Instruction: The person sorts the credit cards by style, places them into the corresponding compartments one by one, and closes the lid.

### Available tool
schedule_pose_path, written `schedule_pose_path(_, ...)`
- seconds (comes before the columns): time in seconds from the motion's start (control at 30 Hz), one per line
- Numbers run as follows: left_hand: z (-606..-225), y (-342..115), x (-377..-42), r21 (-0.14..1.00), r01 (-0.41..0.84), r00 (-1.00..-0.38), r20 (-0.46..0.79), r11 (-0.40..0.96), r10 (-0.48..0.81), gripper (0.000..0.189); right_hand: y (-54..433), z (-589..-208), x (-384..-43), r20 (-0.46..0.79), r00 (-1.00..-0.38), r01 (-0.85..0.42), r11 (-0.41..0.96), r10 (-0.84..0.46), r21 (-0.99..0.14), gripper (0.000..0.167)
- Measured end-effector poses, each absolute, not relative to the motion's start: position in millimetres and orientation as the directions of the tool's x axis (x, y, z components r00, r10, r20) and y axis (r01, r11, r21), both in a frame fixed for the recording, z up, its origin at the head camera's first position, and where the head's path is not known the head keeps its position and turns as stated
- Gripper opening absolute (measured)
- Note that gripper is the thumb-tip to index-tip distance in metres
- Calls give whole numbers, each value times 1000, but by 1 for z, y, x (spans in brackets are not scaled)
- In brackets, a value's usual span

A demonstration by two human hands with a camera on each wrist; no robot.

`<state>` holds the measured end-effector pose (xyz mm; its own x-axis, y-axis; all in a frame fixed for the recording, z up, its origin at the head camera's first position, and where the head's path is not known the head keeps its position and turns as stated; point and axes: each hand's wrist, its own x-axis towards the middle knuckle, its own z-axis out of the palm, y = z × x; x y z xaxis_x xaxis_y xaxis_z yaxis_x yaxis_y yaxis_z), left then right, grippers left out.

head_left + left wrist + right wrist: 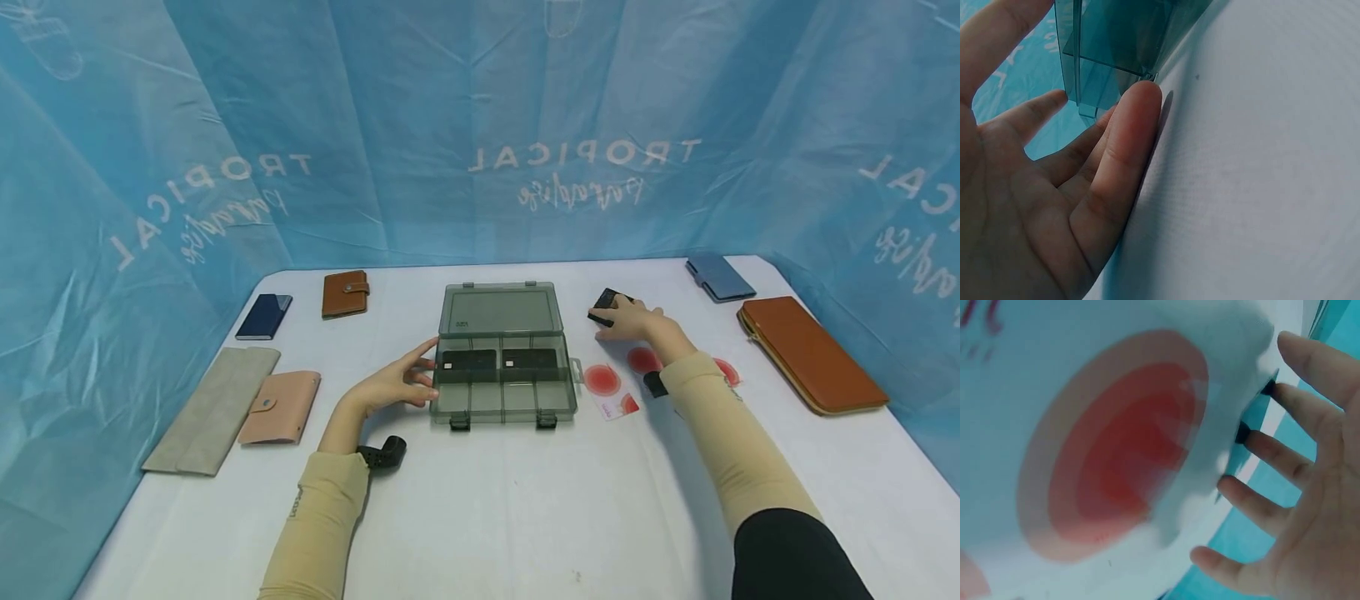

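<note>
Bracing clear grey-green box (483, 408), probably, with left hand (393, 385): fingers spread apart, tips at left wall, no pinch visible in left wrist view. Reaching to right of box with right hand (636, 322): fingers fanned, mostly straight, tips at edge of loose black card (604, 302). Can't tell light touch from actual grip, nor resting on white tablecloth (487, 517) from slightly lifted. Definitely outside box, apart from right side, near far edge of table.

Judging progress as partway. Done, by the look of it: lid (500, 308) folded back, left inner card (476, 365) and right inner card (528, 360) lying side by side in back row. Nothing visible in front row.

Left, as far as can tell: loose black card not in box, lid not shut. Also outside, just right of box: red-and-white cards (602, 381), partly behind right forearm. Can't get a count, can't say for sure if part of same job.

Lying well off from both hands: brown snap wallet (341, 296), blue wallet (722, 278), brown zip pouch (813, 354). Probably not involved yet.
</note>
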<state>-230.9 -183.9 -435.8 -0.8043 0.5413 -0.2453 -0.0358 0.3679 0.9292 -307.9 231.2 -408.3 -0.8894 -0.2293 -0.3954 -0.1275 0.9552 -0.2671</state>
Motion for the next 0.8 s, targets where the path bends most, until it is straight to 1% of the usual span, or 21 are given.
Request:
schedule_pose_path(0.07,-435,-184,-231,931,-33,-803,-242,365,544,92,231,-406,-306,-385,-887,-147,946,-255,-289,49)
schedule_pose_path(0.17,-435,-185,-231,931,-30,-802,-239,363,547,92,233,-405,-304,-350,-893,-181,938,-282,-294,26)
schedule_pose_path(0.23,-436,-185,-231,931,-30,-802,-239,363,547,92,235,-406,-303,-331,-902,-187,941,-278,-282,20)
schedule_pose_path(0.3,-436,-185,-231,930,-31,-803,-241,366,545,92,238,-409,-304,-313,-911,-183,944,-267,-274,20)
schedule_pose_path(0.33,-436,-185,-231,930,-32,-803,-242,367,544,91,239,-410,-305,-305,-916,-173,942,-262,-289,20)
schedule_pose_path(0.43,-437,-186,-232,931,-35,-803,-243,363,544,92,239,-412,-307,-303,-933,-93,942,-196,-323,27)
schedule_pose_path(0.5,-437,-187,-232,931,-37,-803,-244,363,544,92,236,-411,-308,-330,-940,22,947,-90,-320,41)
schedule_pose_path(0.6,-437,-188,-232,930,-40,-807,-246,365,537,93,229,-409,-307,-404,-909,226,937,105,-266,71)
schedule_pose_path(0.67,-437,-188,-232,929,-40,-806,-247,367,537,93,225,-408,-305,-439,-875,331,914,203,-235,84)
schedule_pose_path(0.73,-437,-187,-231,931,-39,-804,-244,362,542,93,222,-406,-304,-460,-854,379,897,244,-227,87)
schedule_pose_path(0.8,-437,-186,-231,934,-38,-799,-241,354,550,93,223,-405,-304,-471,-848,385,892,243,-234,85)
